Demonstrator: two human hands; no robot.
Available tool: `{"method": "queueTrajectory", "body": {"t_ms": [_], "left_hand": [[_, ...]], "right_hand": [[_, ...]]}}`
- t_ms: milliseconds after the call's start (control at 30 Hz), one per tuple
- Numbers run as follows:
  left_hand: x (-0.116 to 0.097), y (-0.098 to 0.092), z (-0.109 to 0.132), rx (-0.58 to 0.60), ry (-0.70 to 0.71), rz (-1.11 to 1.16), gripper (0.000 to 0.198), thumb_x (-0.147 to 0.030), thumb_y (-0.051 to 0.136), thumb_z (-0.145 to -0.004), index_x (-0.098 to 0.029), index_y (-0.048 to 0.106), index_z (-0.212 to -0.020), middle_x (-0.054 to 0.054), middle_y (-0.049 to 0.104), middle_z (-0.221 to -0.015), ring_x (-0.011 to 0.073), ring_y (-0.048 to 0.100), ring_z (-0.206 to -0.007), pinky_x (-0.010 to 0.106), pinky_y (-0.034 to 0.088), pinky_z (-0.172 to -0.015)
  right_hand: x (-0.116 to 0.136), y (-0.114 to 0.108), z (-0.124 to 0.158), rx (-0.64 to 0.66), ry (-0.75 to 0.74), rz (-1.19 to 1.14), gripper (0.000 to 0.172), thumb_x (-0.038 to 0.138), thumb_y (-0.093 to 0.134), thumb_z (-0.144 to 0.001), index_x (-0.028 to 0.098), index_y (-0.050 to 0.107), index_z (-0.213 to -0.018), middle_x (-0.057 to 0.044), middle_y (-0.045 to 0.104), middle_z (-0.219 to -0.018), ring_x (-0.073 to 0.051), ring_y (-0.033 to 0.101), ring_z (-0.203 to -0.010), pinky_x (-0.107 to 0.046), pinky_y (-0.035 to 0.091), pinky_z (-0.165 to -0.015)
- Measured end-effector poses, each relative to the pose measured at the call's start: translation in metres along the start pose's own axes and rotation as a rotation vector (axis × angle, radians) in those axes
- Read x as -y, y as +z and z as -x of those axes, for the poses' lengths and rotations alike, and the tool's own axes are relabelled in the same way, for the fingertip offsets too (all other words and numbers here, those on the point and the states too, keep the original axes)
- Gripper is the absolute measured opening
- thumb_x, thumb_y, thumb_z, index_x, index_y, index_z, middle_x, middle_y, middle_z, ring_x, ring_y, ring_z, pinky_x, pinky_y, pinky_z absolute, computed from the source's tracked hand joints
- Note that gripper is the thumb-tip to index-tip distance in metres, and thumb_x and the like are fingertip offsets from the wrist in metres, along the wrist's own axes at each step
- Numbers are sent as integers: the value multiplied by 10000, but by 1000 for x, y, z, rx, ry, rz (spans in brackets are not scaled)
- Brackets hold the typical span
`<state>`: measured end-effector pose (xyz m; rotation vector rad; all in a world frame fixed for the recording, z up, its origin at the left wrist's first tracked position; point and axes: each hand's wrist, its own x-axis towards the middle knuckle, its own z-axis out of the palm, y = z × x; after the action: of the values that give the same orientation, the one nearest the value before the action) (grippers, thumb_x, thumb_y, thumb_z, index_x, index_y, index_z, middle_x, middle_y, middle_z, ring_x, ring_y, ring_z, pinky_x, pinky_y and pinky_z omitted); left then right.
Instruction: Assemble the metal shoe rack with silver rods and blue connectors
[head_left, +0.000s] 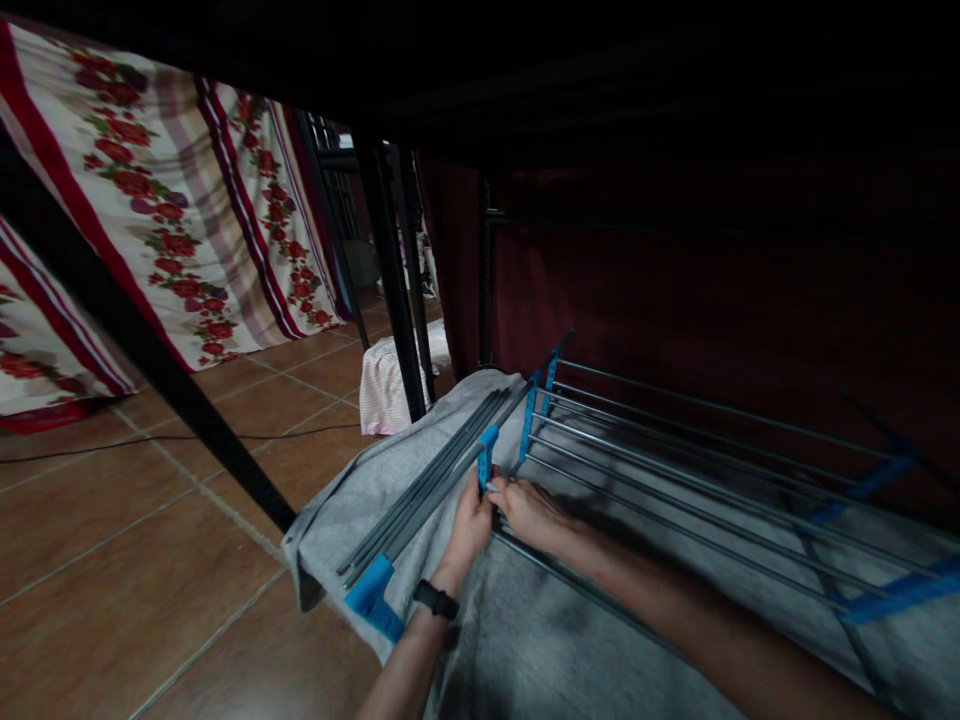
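A blue plastic bracket (486, 450) on a long grey bar is gripped in my left hand (471, 525), which wears a black wristband. My right hand (529, 510) is closed beside it, pinching the pale end of a metal rod against the bracket; the rest of that rod is mostly hidden by the hand and forearm. Several loose grey rods (431, 485) lie side by side left of my hands. A larger blue corner piece (375, 597) sits at the bar's near end. To the right stands a partly built drying rack (660, 450) with parallel metal rods between blue brackets.
A grey blanket (330, 530) covers the low surface beneath the parts. Black metal posts (390, 270) and a dark overhead frame surround it. Beyond lie a tiled floor (225, 560) with a black cable (285, 436), a floral curtain (172, 220) and a striped cloth (386, 385).
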<state>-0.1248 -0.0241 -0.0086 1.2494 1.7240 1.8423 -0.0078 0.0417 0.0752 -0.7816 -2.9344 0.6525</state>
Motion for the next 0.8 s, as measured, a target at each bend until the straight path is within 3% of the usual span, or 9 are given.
{"method": "queueTrajectory", "body": {"t_ms": [467,800], "left_hand": [[0,2,1,16,15,-23,365,-191,502,-844,-165,602,-1194,98,692,-1198,226,631,-1144,425,447,-1078],[6,5,5,-15,20,-78,439,-171,493,-839,-151,551,-1273,118,675,-1229,236,625,-1143,402,460,-1051]], "right_hand": [[-10,4,-9,7,-4,-17,356,362,354,-1012,213,558,-1263,-100,713,-1127,-218,656,-1072,-273,434,-811],[-6,-1,-6,21,46,-9,345,356,359,-1003,203,487,-1285,-106,711,-1064,-228,671,-981,-293,421,-757]]}}
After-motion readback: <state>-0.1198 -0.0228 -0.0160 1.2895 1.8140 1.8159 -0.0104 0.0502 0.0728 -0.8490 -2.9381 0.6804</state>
